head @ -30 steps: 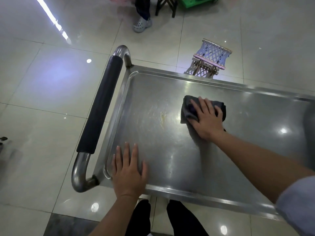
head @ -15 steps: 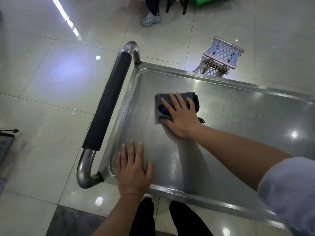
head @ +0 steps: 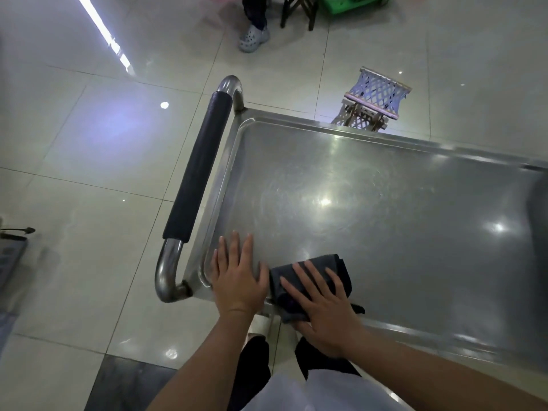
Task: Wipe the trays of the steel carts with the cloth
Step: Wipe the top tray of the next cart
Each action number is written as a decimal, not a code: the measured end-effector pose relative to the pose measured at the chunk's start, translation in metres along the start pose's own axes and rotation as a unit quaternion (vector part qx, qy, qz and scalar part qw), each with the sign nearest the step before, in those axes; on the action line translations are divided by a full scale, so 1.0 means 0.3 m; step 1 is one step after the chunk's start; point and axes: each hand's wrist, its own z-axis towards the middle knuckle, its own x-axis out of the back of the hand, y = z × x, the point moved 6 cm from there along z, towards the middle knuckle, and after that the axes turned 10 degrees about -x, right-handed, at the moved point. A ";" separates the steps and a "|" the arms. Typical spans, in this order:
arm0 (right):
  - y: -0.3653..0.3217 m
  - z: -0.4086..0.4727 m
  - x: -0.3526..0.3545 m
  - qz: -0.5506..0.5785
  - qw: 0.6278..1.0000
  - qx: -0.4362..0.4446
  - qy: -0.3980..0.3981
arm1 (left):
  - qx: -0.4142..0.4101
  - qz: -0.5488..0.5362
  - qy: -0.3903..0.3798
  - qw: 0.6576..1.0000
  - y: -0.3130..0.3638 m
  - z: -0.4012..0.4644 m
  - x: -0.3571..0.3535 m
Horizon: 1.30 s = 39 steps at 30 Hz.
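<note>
Nearest, the person's dark trouser legs [head: 252, 369] and a pale sleeve [head: 311, 393] fill the bottom edge. Just beyond, both hands lie on the near left corner of the steel cart's top tray [head: 385, 203]. The right hand [head: 321, 307] presses flat on a folded dark grey cloth [head: 341, 269], fingers straight and spread, palm over the tray's near rim. The left hand [head: 237, 280] rests flat on bare steel just left of the cloth, fingers straight and slightly fanned, its thumb at the cloth's edge. To their left the cart's tubular steel handle [head: 169, 271] curves up into a black foam grip [head: 198, 170] running along the tray's short side. The tray surface carries faint swirled streaks and light reflections. Beyond the far rim, a small woven stool [head: 375, 96] stands on the glossy tiled floor [head: 89, 143]. Farthest off, another person's foot in a grey clog [head: 253, 40] and dark wooden furniture legs [head: 296, 13]
</note>
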 end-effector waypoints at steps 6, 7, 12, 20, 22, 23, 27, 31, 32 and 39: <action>0.010 -0.001 0.007 0.001 0.999 0.027 -0.045 | 0.011 -0.105 -0.033 0.994 -0.009 0.007 0.029; 0.011 -0.003 0.014 0.000 0.998 0.037 -0.054 | 0.012 -0.134 -0.045 0.990 -0.016 0.010 0.037; 0.022 0.003 0.045 -0.008 0.991 0.086 -0.099 | -0.088 -0.170 0.035 0.981 -0.016 0.015 0.246; 0.081 0.052 0.105 -0.056 0.975 0.178 -0.116 | -0.110 0.022 0.109 0.988 -0.082 0.144 0.530; 0.084 0.048 0.101 -0.034 0.979 0.159 -0.124 | -0.109 0.026 0.082 0.990 -0.095 0.152 0.507; 0.085 0.040 0.094 -0.023 0.982 0.141 -0.126 | -0.109 0.011 0.088 0.990 -0.094 0.153 0.508; 0.135 0.054 0.074 0.003 0.992 0.059 -0.107 | -0.111 -0.019 0.121 0.986 -0.091 0.140 0.516; 0.244 0.205 0.112 0.035 0.995 -0.036 -0.090 | -0.118 0.010 0.134 0.984 -0.096 0.125 0.510; 0.276 0.259 0.132 0.041 0.994 -0.064 -0.076 | -0.122 0.018 0.135 0.983 -0.096 0.126 0.507; 0.406 0.676 0.232 0.094 0.950 -0.291 -0.069 | -0.122 0.068 0.126 0.982 -0.120 0.131 0.470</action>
